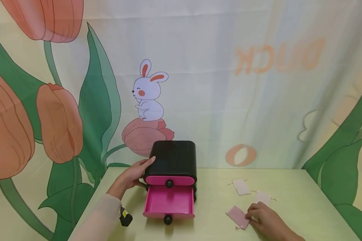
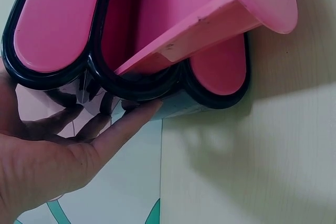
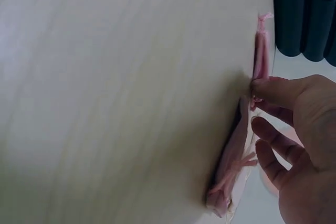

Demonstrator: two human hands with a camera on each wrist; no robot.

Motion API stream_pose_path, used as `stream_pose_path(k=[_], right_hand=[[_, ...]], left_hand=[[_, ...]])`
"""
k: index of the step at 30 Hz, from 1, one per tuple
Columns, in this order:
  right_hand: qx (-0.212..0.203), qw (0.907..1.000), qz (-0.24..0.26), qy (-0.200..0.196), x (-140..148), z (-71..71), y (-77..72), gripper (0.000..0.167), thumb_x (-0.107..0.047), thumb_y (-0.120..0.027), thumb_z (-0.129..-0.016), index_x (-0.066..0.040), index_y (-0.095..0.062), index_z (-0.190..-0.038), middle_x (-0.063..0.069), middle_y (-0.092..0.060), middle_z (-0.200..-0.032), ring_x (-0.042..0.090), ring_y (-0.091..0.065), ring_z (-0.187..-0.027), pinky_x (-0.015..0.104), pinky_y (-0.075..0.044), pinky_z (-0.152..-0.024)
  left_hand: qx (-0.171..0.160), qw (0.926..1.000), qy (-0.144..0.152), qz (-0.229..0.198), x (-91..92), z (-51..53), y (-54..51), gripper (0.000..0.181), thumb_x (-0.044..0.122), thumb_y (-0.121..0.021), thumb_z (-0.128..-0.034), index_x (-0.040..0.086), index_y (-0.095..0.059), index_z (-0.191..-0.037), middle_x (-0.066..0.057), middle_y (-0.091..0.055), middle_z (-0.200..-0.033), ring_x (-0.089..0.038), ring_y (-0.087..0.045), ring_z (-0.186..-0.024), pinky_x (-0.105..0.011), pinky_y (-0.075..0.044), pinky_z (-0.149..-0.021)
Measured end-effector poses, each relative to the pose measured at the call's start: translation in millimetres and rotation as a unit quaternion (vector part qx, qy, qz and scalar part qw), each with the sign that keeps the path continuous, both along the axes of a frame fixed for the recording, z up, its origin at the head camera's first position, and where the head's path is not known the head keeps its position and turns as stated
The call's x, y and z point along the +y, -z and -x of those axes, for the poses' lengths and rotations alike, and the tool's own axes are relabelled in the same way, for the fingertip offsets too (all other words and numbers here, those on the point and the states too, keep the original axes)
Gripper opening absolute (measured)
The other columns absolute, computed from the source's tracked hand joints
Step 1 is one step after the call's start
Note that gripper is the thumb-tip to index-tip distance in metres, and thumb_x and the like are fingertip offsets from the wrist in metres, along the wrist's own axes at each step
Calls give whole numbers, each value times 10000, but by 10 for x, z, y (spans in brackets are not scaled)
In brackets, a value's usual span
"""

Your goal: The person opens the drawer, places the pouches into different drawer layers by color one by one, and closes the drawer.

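Observation:
A small drawer cabinet [image 1: 175, 157] with a black shell and pink drawer fronts stands on the table. Its pulled-out pink drawer [image 1: 169, 201] holds nothing visible. My left hand [image 1: 135, 174] rests against the cabinet's left side, one fingertip at the top edge. Fairly straight fingers [image 2: 126, 129] touch the black shell in the left wrist view. On the right, my right hand [image 1: 266, 221] pinches the edge of a pink drawstring pouch [image 1: 237, 216] between thumb and forefinger. The pouch [image 3: 261, 56] looks low and flat at the tabletop in the right wrist view.
Two paler drawstring pouches lie behind the right hand, one pouch [image 1: 242, 187] farther back and another pouch [image 1: 263, 197] partly covered by the hand. A black object with a yellow label [image 1: 125, 217] is by the left sleeve. A printed curtain [image 1: 211, 100] hangs behind the table [image 1: 212, 201].

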State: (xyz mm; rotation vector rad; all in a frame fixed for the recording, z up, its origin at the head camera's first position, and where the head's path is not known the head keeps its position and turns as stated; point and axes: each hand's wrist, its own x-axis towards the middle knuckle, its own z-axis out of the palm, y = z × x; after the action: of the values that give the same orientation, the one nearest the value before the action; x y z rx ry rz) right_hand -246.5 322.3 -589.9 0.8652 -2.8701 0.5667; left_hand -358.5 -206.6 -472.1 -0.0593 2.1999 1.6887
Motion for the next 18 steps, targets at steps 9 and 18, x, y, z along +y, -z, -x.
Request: stream_pose_path(k=[9, 18], right_hand=[[-343, 9954, 886, -140, -90, 1, -168, 209, -17, -814, -899, -222, -783, -926, -119, -693, -987, 35, -616, -877, 300, -573, -718], [-885, 9778, 1897, -13, -343, -67, -537, 56, -173, -710, -1035, -205, -756, -1030, -90, -730, -957, 37, -647, -831, 270, -580, -691]], left_hand=[[12, 10000, 30, -27, 7, -4, -14, 977, 704, -593, -981, 35, -299, -1630, -278, -508, -1510, -558, -490, -1375, -673, -593, -848], [14, 10000, 53, -16, 28, -46, -9, 954, 713, -562, -993, 44, -305, -1623, -280, -537, -1475, -502, -556, -1316, -670, -596, -845]])
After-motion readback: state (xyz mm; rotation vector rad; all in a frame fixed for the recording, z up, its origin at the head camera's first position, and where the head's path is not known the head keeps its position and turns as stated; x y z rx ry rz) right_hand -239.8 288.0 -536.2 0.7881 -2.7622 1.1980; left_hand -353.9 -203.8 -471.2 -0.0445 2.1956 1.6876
